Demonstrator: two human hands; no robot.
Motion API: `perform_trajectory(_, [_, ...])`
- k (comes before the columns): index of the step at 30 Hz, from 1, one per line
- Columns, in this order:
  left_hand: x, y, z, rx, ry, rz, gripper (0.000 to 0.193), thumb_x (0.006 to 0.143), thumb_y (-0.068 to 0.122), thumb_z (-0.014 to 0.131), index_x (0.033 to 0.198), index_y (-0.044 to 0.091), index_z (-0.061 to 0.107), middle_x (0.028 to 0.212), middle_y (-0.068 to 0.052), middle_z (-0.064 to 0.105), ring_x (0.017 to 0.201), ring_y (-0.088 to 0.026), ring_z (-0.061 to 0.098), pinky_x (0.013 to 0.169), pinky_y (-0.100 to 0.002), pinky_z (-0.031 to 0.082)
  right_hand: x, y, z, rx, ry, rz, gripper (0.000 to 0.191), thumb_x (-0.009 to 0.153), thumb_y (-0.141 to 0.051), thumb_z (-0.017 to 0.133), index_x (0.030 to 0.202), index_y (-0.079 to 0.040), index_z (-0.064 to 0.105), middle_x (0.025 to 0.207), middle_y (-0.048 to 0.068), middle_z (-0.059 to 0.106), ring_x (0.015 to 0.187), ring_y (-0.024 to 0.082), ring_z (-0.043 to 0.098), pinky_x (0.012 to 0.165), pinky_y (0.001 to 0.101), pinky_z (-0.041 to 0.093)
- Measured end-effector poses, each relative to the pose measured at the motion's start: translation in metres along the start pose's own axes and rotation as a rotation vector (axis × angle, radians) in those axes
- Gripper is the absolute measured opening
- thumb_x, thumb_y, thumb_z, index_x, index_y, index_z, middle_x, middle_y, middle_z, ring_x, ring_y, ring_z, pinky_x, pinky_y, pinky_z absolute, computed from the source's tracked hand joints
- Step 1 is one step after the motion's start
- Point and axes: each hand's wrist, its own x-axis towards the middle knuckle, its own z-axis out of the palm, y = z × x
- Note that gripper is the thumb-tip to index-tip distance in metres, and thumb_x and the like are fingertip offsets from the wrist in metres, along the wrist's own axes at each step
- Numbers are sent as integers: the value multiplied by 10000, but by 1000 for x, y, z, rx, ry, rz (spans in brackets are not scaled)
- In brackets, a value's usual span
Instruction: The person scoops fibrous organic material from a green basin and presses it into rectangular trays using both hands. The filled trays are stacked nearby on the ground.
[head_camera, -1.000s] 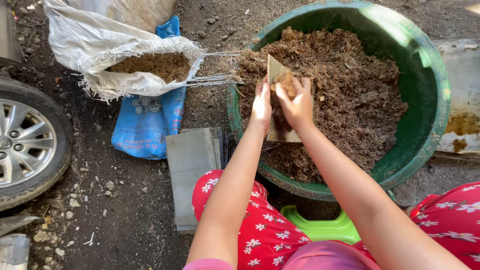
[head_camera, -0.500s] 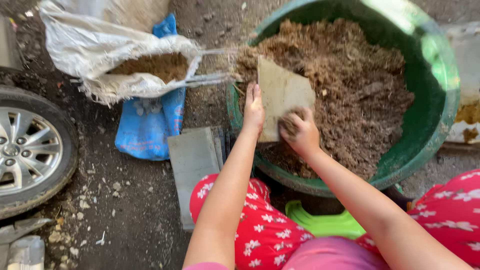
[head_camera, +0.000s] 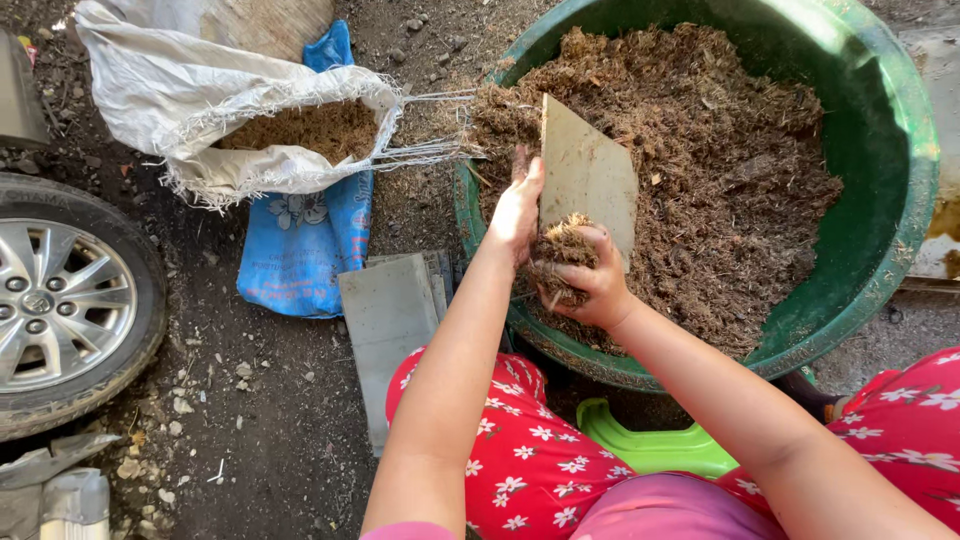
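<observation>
A big green basin (head_camera: 900, 200) holds a heap of brown fibrous soil mix (head_camera: 720, 150). My left hand (head_camera: 516, 208) grips the left edge of a grey plastic bag (head_camera: 590, 172), holding it upright against the basin's near left side. My right hand (head_camera: 588, 280) is closed around a handful of the brown mix (head_camera: 558, 252), right at the bottom of the bag and just below my left hand.
A white woven sack (head_camera: 200, 110) of brown mix lies open at the upper left, with a blue sack (head_camera: 300, 240) under it. A stack of grey bags (head_camera: 385, 320) lies on the dirt ground. A car wheel (head_camera: 60, 300) is at the left. A green stool (head_camera: 650, 445) sits below me.
My right hand has drawn back toward me from the bag's face and scooped up a handful of mix. The left hand still holds the bag, which now stands more upright.
</observation>
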Motion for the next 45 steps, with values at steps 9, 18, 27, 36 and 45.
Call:
perform_trajectory(9, [-32,2,14,420,433,134,633,1125,520,389,1488,14,501,1474,-203,607,1349,-321,572,1089,-397,432,-33,40,6,-28,171,1127,621,960,-388,658,1488,-210,384,1444,210,335,1342,425,407,1100,598,409])
perform_trajectory(18, [-65,-17,-5,1159,525,485,428,1067,277,498,1364,-25,553,999,-292,715,921,-467,689,740,-497,531,37,25,55,-36,122,575,580,1048,-381,570,1581,-205,426,1727,135,203,1592,384,200,1275,572,235])
perform_trajectory(27, [-99,-37,-39,1116,438,509,222,1052,211,563,1071,-5,611,726,-242,647,675,-429,659,575,-481,482,-24,140,13,16,357,1234,523,1043,-331,535,1539,-203,431,1624,79,400,1488,294,392,1205,525,348])
perform_trajectory(36, [-100,-12,4,1064,250,826,162,1067,174,564,1099,16,571,887,-224,673,795,-421,677,624,-412,544,-5,119,25,43,614,933,470,1120,-234,481,1562,-113,377,1571,160,348,1464,299,369,1224,514,331])
perform_trajectory(45, [-132,50,3,543,221,798,264,1118,207,539,1186,-37,615,1084,-105,712,1013,-167,643,938,-293,506,46,153,-52,392,868,991,512,1065,-303,482,1558,-205,385,1536,134,449,1381,368,491,1201,541,474])
